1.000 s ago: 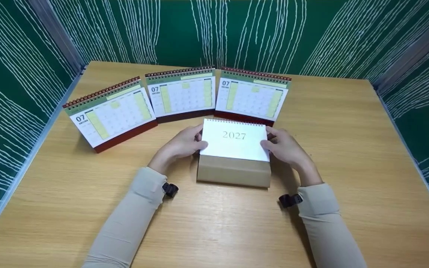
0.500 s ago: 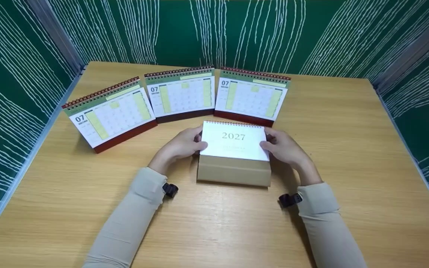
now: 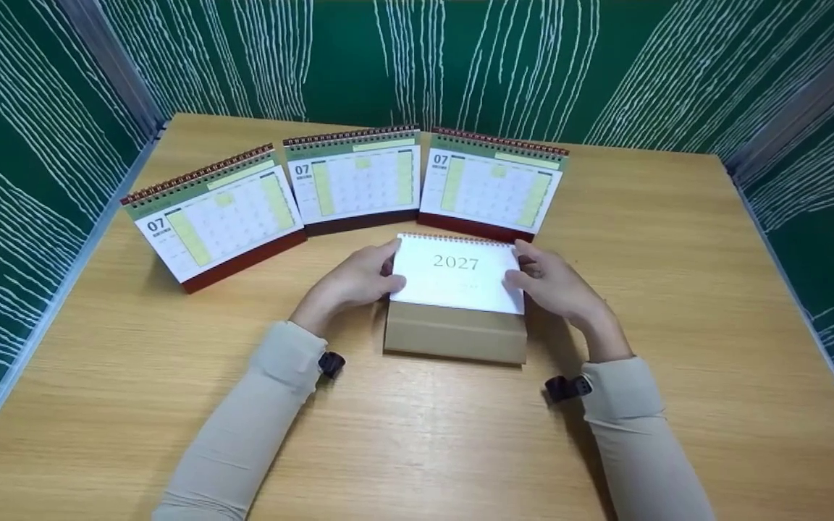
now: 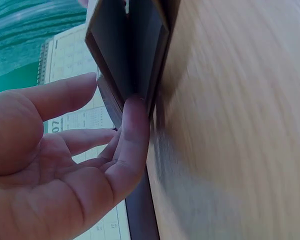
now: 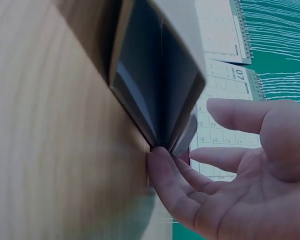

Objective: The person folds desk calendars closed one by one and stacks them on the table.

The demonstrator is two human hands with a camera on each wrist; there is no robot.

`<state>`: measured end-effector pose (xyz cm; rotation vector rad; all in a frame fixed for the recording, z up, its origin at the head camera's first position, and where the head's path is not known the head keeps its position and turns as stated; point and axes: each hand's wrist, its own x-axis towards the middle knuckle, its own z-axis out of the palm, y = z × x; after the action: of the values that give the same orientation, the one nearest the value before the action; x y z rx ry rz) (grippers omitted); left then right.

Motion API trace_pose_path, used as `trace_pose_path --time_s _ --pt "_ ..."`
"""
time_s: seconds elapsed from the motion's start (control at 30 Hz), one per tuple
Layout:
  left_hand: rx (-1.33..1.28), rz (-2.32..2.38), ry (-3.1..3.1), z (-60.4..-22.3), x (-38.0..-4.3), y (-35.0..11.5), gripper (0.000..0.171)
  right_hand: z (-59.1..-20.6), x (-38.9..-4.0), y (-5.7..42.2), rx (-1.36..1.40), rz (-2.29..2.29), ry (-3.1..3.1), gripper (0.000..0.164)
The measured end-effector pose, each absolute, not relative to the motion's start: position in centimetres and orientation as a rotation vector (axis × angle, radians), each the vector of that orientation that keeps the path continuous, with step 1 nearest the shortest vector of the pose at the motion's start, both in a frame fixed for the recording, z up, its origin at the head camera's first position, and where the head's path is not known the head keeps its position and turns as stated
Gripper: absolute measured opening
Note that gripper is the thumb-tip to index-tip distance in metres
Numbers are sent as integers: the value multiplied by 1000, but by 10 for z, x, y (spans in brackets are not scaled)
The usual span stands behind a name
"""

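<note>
A brown desk calendar (image 3: 453, 334) with a white "2027" page (image 3: 455, 284) and a coil along its top edge stands tilted on the table before me. My left hand (image 3: 360, 276) holds its left side, thumb at the edge of the page. On the right side my right hand (image 3: 553, 284) grips it the same way. In the left wrist view, a fingertip (image 4: 136, 120) lies at the narrow end of the calendar's hollow stand (image 4: 127, 55). The right wrist view has a fingertip (image 5: 161, 162) at the matching end of the stand (image 5: 160, 75).
Behind it, three spiral calendars open at "07" stand in an arc: the left calendar (image 3: 221, 224), the middle calendar (image 3: 359, 181) and the right calendar (image 3: 493, 184). The right one is close behind the held calendar. Green walls (image 3: 344, 65) enclose the wooden table (image 3: 677, 275).
</note>
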<state>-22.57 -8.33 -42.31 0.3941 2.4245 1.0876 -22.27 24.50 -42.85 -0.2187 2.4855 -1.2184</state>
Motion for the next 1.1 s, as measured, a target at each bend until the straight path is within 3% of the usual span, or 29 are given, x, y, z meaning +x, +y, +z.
trace_pose_path --time_s 0.57,1.1 --pt "416 701 2630 -410 -218 -59 77 -416 -219 231 -457 -912 2837 72" --pt "531 451 2818 -431 -215 -42 79 -435 -207 198 -408 -591 2979 77"
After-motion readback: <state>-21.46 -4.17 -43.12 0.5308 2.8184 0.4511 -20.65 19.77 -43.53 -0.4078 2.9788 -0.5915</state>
